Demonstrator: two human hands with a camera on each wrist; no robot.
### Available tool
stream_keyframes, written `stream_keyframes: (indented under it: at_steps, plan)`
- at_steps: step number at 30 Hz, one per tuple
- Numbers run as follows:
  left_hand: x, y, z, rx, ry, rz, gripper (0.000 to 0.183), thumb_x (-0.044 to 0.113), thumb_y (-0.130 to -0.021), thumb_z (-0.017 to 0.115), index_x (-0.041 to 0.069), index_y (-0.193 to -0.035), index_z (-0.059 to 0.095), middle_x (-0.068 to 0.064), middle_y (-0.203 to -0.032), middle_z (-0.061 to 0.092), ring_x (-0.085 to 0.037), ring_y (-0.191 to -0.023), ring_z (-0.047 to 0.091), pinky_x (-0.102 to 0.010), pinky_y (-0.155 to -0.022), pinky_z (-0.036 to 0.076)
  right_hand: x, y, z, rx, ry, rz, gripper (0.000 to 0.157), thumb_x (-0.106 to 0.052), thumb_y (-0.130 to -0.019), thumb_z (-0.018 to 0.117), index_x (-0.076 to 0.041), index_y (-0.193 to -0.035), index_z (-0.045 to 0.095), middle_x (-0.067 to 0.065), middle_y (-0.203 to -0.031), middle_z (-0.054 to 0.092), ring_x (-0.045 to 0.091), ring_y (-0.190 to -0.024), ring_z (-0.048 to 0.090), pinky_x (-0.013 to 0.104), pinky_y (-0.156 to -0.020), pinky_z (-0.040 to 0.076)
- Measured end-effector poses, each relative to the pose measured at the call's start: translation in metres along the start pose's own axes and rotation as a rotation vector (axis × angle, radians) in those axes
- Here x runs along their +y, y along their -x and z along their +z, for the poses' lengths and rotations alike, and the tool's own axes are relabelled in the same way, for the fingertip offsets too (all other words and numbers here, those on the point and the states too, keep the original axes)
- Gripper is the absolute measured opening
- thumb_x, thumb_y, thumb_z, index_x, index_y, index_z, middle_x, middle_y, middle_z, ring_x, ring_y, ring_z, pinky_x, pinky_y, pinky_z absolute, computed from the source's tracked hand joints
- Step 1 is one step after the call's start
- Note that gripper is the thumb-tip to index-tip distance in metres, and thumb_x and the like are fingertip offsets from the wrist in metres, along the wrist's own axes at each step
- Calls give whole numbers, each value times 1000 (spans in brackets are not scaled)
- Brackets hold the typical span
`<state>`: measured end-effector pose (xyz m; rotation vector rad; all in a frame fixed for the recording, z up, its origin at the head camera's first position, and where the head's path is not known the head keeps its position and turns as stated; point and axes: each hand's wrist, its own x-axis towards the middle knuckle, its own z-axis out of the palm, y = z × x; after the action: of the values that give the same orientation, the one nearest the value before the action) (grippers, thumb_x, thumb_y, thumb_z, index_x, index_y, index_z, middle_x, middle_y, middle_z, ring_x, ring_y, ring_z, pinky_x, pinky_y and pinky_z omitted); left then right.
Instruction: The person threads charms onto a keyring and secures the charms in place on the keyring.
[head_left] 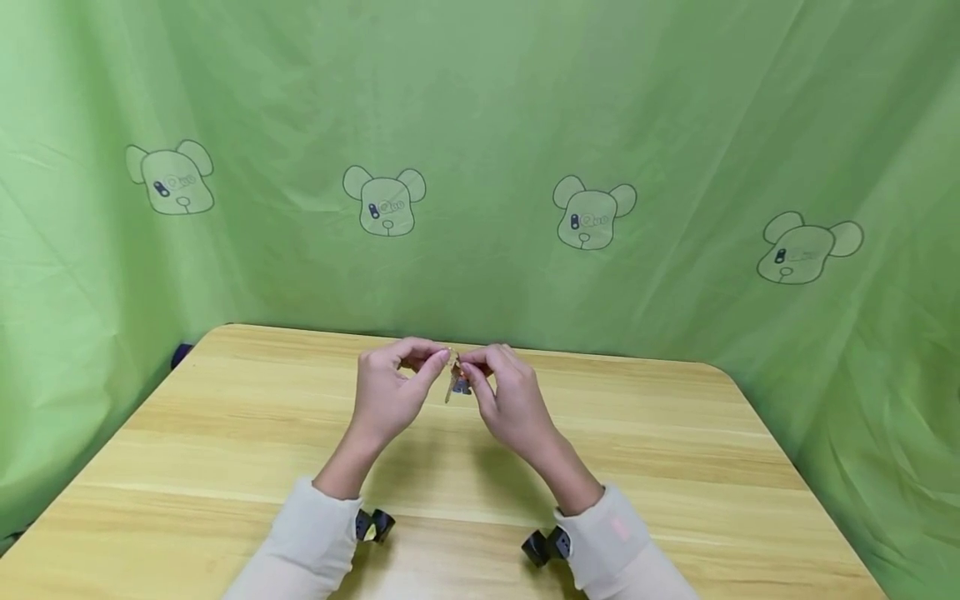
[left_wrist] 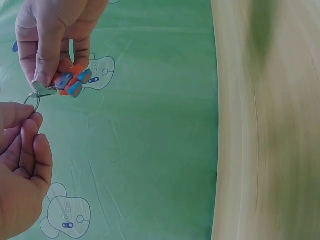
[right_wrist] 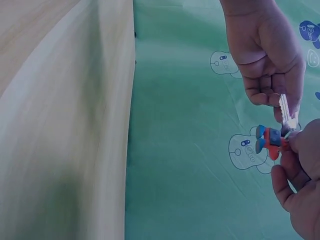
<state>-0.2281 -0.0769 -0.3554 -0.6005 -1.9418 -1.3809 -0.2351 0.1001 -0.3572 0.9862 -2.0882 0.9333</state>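
Observation:
Above the far part of the table, my left hand (head_left: pixel 386 387) pinches a thin metal key ring (left_wrist: pixel 38 101) between thumb and fingers. Close on the other side, my right hand (head_left: pixel 517 400) pinches around the top of the ring's attachments with thumb and forefinger. A silver key (right_wrist: pixel 284 107) dangles between the two hands, its blade pointing down in the head view. Beside the key hangs a small orange and blue figure charm (left_wrist: pixel 72 81) with blue feet, just under the right fingertips. Fingers partly hide where the key and charm join the ring.
The wood-grain table (head_left: pixel 450 533) spreads beneath both hands. A green curtain (head_left: pixel 480 100) printed with bear heads stands behind and beside it. Black wrist cameras (head_left: pixel 546 547) protrude inward from the light sleeves (head_left: pixel 311 533).

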Motion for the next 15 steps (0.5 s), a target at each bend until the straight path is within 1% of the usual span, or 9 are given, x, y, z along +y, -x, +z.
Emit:
stream_keyframes:
  at_steps: [3,5,7,9,11,15]
  plan:
    - [-1,1,0,-28,-3,-35,8,18,-86,72,10,-86,73,4,-77,70,-8,-62,61,-26,-59,53,0,0,-3,-54,59,-1,5,-5,-93,60,-5,-98,62,0,-86,62,12,-80,54,26,-69,48]
    - [-2,1,0,-58,-8,-86,7,18,-86,72,12,-85,73,5,-75,69,-8,-62,61,-26,-58,53,0,-1,-5,-96,92,-1,5,-5,-93,60,-5,-97,62,-1,-85,61,11,-80,53,25,-69,48]
    - [-3,2,0,-98,-13,-157,5,18,-85,73,13,-84,73,6,-73,69,-9,-60,61,-27,-56,52,1,-1,-7,-144,105,4,3,-5,-92,60,-6,-95,61,-2,-85,61,9,-79,53,24,-69,48]
    - [-4,4,0,-143,-18,-241,5,18,-85,73,14,-82,73,4,-71,69,-11,-59,60,-27,-54,50,2,-1,-8,-204,93,18,3,-4,-92,60,-7,-92,62,-1,-84,61,8,-77,55,23,-67,48]
    - [-6,7,0,-192,-32,-326,5,18,-84,73,15,-81,73,3,-70,69,-13,-59,60,-28,-52,49,3,-1,-9,-279,63,43,4,-3,-92,60,-7,-90,61,-1,-81,61,6,-73,56,21,-64,49]
    - [-13,15,1,-286,-55,-490,5,16,-83,74,14,-79,71,2,-71,68,-18,-63,62,-31,-56,50,9,5,-6,-453,-21,122,5,-4,-93,59,-5,-89,62,-1,-77,62,4,-66,57,19,-58,49]
